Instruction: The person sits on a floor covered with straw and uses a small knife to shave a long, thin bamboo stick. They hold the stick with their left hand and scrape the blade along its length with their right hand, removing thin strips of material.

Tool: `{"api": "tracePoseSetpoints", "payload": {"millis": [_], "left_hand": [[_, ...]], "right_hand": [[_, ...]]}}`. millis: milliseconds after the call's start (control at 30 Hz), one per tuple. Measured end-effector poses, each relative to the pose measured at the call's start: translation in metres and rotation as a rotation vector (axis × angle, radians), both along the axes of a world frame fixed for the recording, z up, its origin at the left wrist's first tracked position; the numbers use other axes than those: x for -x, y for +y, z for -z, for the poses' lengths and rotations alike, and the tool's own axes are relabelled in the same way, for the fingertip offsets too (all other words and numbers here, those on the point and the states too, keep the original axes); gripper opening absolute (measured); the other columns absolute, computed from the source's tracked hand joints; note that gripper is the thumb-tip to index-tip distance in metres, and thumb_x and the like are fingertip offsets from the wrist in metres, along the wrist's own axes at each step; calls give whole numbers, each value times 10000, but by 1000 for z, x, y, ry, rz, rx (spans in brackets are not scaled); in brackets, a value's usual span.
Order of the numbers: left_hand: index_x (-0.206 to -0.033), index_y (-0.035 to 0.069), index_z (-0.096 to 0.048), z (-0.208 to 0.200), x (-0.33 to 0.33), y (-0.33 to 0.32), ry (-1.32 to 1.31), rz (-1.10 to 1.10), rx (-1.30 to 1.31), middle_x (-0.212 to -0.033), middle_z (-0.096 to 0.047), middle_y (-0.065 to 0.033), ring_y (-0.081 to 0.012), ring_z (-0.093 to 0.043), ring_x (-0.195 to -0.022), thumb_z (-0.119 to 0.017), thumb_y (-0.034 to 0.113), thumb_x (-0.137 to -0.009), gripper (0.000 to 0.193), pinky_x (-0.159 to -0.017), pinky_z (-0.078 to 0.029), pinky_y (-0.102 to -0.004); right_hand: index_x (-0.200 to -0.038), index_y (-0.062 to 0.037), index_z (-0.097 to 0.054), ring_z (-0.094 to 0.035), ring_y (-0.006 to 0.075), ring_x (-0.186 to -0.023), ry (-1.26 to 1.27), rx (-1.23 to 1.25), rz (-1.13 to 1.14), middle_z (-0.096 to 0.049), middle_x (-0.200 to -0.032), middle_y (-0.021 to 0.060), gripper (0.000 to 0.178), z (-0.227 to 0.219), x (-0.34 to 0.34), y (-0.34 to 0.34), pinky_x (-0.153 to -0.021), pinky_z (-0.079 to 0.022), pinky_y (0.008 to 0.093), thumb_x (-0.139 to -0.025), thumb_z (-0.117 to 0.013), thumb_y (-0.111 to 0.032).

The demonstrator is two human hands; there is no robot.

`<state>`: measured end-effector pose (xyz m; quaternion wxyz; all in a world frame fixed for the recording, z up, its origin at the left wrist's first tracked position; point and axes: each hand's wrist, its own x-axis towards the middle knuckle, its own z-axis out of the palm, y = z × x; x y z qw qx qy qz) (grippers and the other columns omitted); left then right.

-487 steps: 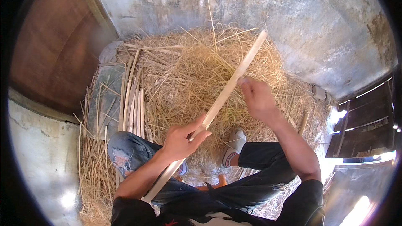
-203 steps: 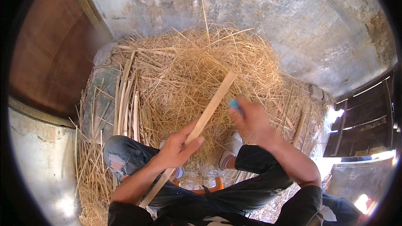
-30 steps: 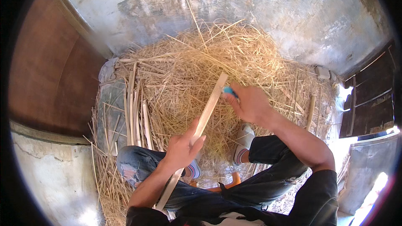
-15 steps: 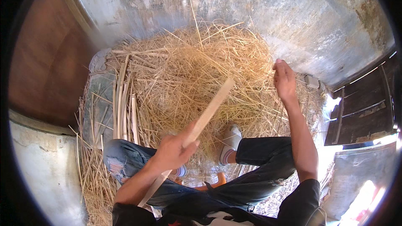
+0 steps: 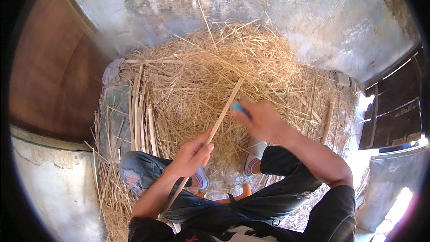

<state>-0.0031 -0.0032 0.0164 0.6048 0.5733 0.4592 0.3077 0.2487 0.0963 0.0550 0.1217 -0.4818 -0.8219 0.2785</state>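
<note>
My left hand [image 5: 190,156] is closed around a long, pale bamboo strip [image 5: 229,103]. The strip slants from near my left forearm up toward the middle of the view, with its narrow edge showing. Close beside its upper part, my right hand [image 5: 264,122] is closed on a small tool with a teal end [image 5: 240,109]. Motion blur hides the tool's exact kind, and I cannot tell whether it touches the strip. Below both hands lies a heap of thin, curly shavings [image 5: 188,85].
Several pale strips [image 5: 139,116] lie left of the heap, by my knee. A stained wall [image 5: 251,0] stands behind it, with a brown panel [image 5: 58,76] at far left. Dark boards [image 5: 394,107] are at right. My feet rest at the heap's near edge.
My right hand has come in from the right side to the strip, and the teal-ended tool now shows. The strip has turned from its broad face to its narrow edge.
</note>
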Motion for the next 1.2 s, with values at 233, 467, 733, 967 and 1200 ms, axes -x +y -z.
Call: {"api": "tracePoseSetpoints", "payload": {"millis": [233, 467, 733, 967, 1200], "left_hand": [[-1563, 69, -386, 2, -8, 1, -13, 8, 118, -601, -401, 42, -51, -399, -525, -458, 212, -1089, 500, -525, -365, -240], [-1557, 29, -371, 1, -8, -4, -48, 51, 99, -602, -386, 54, -48, -356, -474, -399, 180, -1097, 484, -481, -343, -222], [-1555, 46, -379, 4, 1, -4, 12, 37, 84, -601, -379, 59, -48, -382, -494, -408, 189, -1097, 480, -495, -349, -236], [-1567, 93, -378, -14, -8, -10, -52, 138, 173, -612, -389, 59, -54, -382, -521, -396, 169, -1084, 489, -533, -357, -246], [-1572, 50, -344, -14, -9, -5, -2, 156, 81, -619, -445, 39, -55, -420, -524, -382, 224, -1093, 511, -541, -365, -241]], "right_hand": [[-1046, -43, -586, -650, 458, -712, 112, -166, -143, -632, -708, 233, 370, 13, 16, -13, -646, -505, 546, -1038, -522, -407], [-1052, -43, -594, -662, 468, -761, 24, 40, 94, -673, -748, 193, 426, -1, -6, 21, -716, -520, 557, -1049, -467, -450], [-1116, -23, -600, -672, 444, -747, -10, -56, 12, -656, -777, 285, 403, 17, 24, 3, -726, -517, 560, -1047, -494, -406], [-940, -28, -611, -566, 131, -623, 454, 179, 624, -524, -639, 29, 532, 18, -76, 90, -565, -447, 340, -1031, -514, -542], [-919, -57, -645, -386, 54, -496, 569, 346, 304, -418, -580, -68, 353, 13, 1, 23, -450, -301, 270, -971, -700, -402]]}}
